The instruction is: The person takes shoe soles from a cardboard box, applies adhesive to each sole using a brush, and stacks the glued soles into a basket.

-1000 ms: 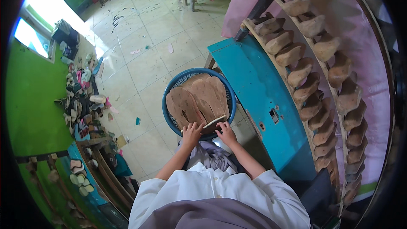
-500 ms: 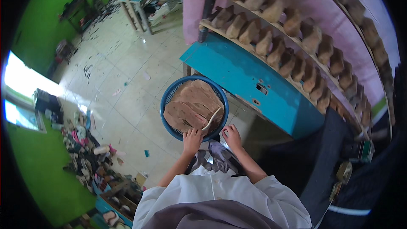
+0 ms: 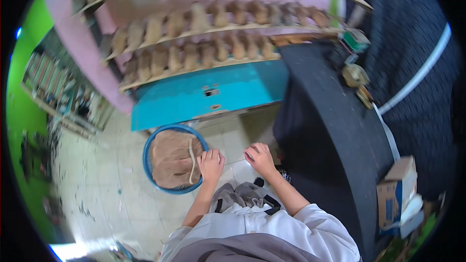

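Observation:
A round blue plastic basket (image 3: 147, 161) stands on the floor to the left of my body. It is filled with flat brown sheet-like pieces (image 3: 170, 153), and a narrow cream strip (image 3: 192, 157) lies curved over their right side. My left hand (image 3: 210, 165) is at the basket's right rim, fingers loosely bent with nothing visible in them; I cannot tell whether it touches the rim. Farther right, my right hand (image 3: 261, 158) hangs over the floor, loosely curled with thumb and fingers apart. No thing shows in it.
Ahead stands a turquoise bench or cabinet (image 3: 170, 99), with shelves of brown foot-shaped shoe lasts (image 3: 199, 18) above it. A black-covered table (image 3: 330, 102) is close on my right, with a cardboard box (image 3: 390, 204) beyond it. Small scraps lie on the tiled floor (image 3: 104, 179).
My view has swung right, so the basket sits farther left. My left hand has come off the brown pieces to the basket's right side. Both hands are farther right relative to the basket.

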The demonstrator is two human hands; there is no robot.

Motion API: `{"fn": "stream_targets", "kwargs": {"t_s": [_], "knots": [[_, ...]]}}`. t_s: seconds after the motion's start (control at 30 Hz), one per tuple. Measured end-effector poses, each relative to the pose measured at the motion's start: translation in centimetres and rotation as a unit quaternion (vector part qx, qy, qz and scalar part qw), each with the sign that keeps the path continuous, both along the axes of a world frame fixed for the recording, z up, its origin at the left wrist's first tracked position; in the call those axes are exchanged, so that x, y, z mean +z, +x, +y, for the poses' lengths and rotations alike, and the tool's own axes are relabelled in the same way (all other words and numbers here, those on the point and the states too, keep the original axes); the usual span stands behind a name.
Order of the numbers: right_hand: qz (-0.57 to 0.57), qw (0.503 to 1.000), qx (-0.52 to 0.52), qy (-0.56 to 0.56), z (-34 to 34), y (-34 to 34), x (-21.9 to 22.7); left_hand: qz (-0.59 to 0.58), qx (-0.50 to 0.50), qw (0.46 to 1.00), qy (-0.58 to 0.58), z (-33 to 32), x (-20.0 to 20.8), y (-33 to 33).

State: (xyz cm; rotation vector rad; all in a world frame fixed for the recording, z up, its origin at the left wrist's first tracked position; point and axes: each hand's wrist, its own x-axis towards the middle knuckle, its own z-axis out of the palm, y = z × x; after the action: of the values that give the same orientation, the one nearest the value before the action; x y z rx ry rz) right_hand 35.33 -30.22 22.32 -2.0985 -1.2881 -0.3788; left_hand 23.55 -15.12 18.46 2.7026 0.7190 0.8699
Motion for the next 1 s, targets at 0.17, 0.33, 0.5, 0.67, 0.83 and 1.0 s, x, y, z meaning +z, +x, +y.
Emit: {"fn": "stream_targets", "kwargs": {"t_s": [0.17,0.33,0.5,0.67,0.83,1.0], "knots": [[-0.011,0.982,-0.184,0.031,-10.3,2.1,3.4,-0.029,-0.134,0.99,-0.016,-6.4,4.0,6.0],[-0.039,0.947,-0.308,0.083,-20.6,1.6,6.4,-0.073,-0.26,0.961,-0.061,-15.2,6.6,10.5],[-0.064,0.907,-0.404,0.101,-31.4,0.1,8.2,-0.107,-0.35,0.927,-0.079,-25.4,8.2,14.2],[-0.073,0.872,-0.471,0.115,-40.3,-1.7,8.4,-0.122,-0.434,0.887,-0.103,-34.2,9.0,16.7],[-0.088,0.836,-0.526,0.126,-45.4,-2.8,9.1,-0.095,-0.5,0.851,-0.127,-40.6,9.3,18.1],[-0.166,0.777,-0.592,0.133,-49.7,-3.0,13.6,-0.085,-0.574,0.805,-0.125,-44.8,9.9,20.4]]}}
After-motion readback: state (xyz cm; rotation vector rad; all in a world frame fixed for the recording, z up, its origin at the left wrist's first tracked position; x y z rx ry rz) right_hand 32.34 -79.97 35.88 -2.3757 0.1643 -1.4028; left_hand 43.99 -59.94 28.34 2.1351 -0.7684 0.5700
